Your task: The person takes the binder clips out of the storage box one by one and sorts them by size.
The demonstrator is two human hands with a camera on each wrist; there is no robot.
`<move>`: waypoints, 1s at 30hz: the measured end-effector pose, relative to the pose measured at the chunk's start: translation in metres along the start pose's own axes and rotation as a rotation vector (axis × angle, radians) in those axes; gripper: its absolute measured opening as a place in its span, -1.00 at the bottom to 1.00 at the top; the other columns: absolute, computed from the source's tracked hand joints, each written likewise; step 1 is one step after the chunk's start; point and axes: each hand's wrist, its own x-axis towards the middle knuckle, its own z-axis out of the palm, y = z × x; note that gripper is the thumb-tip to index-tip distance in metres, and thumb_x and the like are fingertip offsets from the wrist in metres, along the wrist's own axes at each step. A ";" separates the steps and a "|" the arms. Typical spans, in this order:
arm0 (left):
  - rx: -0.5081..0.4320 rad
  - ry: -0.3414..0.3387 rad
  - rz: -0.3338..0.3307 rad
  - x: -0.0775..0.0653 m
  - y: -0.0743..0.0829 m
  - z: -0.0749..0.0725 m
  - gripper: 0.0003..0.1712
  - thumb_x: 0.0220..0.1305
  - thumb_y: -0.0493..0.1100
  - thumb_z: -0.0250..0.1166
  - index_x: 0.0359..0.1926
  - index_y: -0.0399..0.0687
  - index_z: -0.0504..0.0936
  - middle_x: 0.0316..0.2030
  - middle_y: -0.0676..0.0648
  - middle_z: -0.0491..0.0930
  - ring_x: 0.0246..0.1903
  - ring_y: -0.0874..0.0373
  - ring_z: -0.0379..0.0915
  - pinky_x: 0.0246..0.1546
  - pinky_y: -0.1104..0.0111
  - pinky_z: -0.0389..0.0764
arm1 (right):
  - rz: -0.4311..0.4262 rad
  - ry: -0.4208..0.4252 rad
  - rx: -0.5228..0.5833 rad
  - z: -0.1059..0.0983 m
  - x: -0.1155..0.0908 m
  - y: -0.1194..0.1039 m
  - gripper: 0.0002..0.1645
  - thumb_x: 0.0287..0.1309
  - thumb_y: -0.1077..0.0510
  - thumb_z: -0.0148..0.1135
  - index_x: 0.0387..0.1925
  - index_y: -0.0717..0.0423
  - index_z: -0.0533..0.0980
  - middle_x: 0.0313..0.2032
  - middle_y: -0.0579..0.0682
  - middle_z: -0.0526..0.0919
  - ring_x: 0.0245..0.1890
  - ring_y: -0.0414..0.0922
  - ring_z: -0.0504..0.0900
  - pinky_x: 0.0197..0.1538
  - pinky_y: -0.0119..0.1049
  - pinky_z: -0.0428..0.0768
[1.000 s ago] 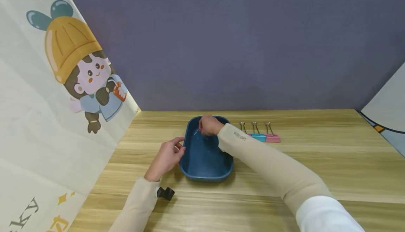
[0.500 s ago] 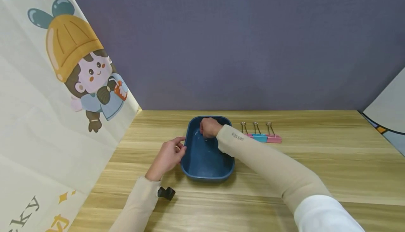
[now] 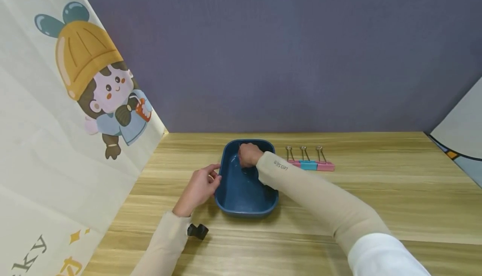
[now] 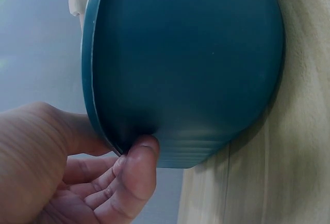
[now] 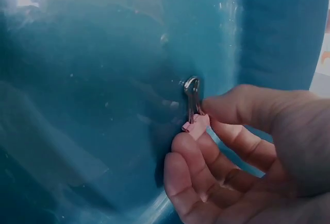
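Note:
A dark blue plastic basin [image 3: 244, 192] with rounded corners stands on the wooden table. At its left side my left hand [image 3: 197, 188] pinches the rim. In the left wrist view one fingertip [image 4: 142, 165] presses the outer wall, and another digit passes behind the rim. My right hand [image 3: 249, 154] reaches down inside the basin's far part. The right wrist view shows it pinching a small pink binder clip [image 5: 197, 126] between thumb and fingers. The clip's metal wire handle [image 5: 192, 87] sticks out close to the basin's inner surface, and the fingers hide part of its body.
To the right of the basin several binder clips stand in a row, among them a blue clip [image 3: 308, 165] and a pink clip [image 3: 325, 166], wire handles raised. The right sleeve [image 3: 320, 196] crosses near them. A grey-purple panel [image 3: 293, 54] rises behind the table [image 3: 376, 200].
My right hand has shifted slightly toward me inside the basin. My left hand stays at the rim, and the clip row has not moved.

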 end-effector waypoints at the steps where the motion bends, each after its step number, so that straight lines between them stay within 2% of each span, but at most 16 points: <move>1: 0.000 0.000 0.002 0.000 0.000 0.000 -0.57 0.22 -0.39 0.20 0.13 -0.35 0.48 -0.45 -0.06 0.49 -0.69 0.23 0.43 -0.75 0.40 0.52 | 0.006 -0.001 0.002 0.000 -0.001 0.000 -0.67 0.19 0.19 0.16 -0.68 0.04 0.41 -0.66 -0.08 0.43 -0.65 -0.18 0.35 -0.55 -0.35 0.35; 5: -0.005 0.001 0.007 0.000 0.002 0.001 -0.58 0.22 -0.39 0.20 0.13 -0.35 0.48 -0.45 -0.06 0.49 -0.68 0.22 0.43 -0.75 0.40 0.52 | 0.015 0.002 0.040 -0.007 -0.006 -0.001 -0.68 0.12 0.19 0.25 -0.70 0.05 0.43 -0.68 -0.07 0.42 -0.67 -0.18 0.35 -0.55 -0.35 0.36; 8: -0.004 0.005 0.008 0.000 0.002 0.001 -0.58 0.22 -0.38 0.21 0.13 -0.35 0.48 -0.45 -0.05 0.49 -0.69 0.23 0.43 -0.75 0.39 0.52 | -0.019 0.015 0.057 -0.015 -0.012 -0.004 -0.68 0.10 0.19 0.26 -0.71 0.04 0.43 -0.71 -0.08 0.40 -0.68 -0.19 0.35 -0.55 -0.34 0.38; 11: -0.003 0.009 0.008 0.000 0.001 0.001 -0.58 0.22 -0.38 0.21 0.13 -0.35 0.48 -0.45 -0.06 0.49 -0.71 0.22 0.43 -0.75 0.39 0.52 | -0.061 0.046 0.037 -0.025 -0.018 -0.007 -0.72 0.08 0.17 0.29 -0.68 0.02 0.46 -0.69 -0.09 0.45 -0.65 -0.18 0.40 -0.49 -0.32 0.45; 16: -0.005 0.008 -0.002 -0.002 0.001 0.001 -0.57 0.22 -0.37 0.22 0.13 -0.34 0.48 -0.46 -0.05 0.48 -0.72 0.21 0.43 -0.75 0.39 0.52 | -0.112 0.106 0.020 -0.038 -0.030 -0.009 -0.80 0.01 0.16 0.34 -0.62 0.05 0.51 -0.65 -0.09 0.50 -0.61 -0.16 0.45 -0.47 -0.32 0.45; 25: -0.005 0.030 0.010 -0.002 0.000 0.003 -0.59 0.20 -0.39 0.23 0.10 -0.36 0.50 -0.47 -0.06 0.49 -0.67 0.21 0.45 -0.77 0.40 0.52 | -0.162 0.176 0.058 -0.060 -0.052 0.004 -0.84 -0.10 0.31 0.26 -0.63 0.06 0.46 -0.63 -0.08 0.46 -0.58 -0.15 0.39 -0.45 -0.31 0.38; 30: -0.011 0.029 0.017 -0.002 0.000 0.003 -0.58 0.19 -0.40 0.23 0.10 -0.36 0.50 -0.47 -0.06 0.49 -0.67 0.21 0.44 -0.77 0.39 0.52 | -0.159 0.185 0.048 -0.071 -0.065 0.015 -0.85 -0.07 0.29 0.26 -0.60 0.04 0.47 -0.60 -0.07 0.48 -0.57 -0.13 0.39 -0.40 -0.27 0.40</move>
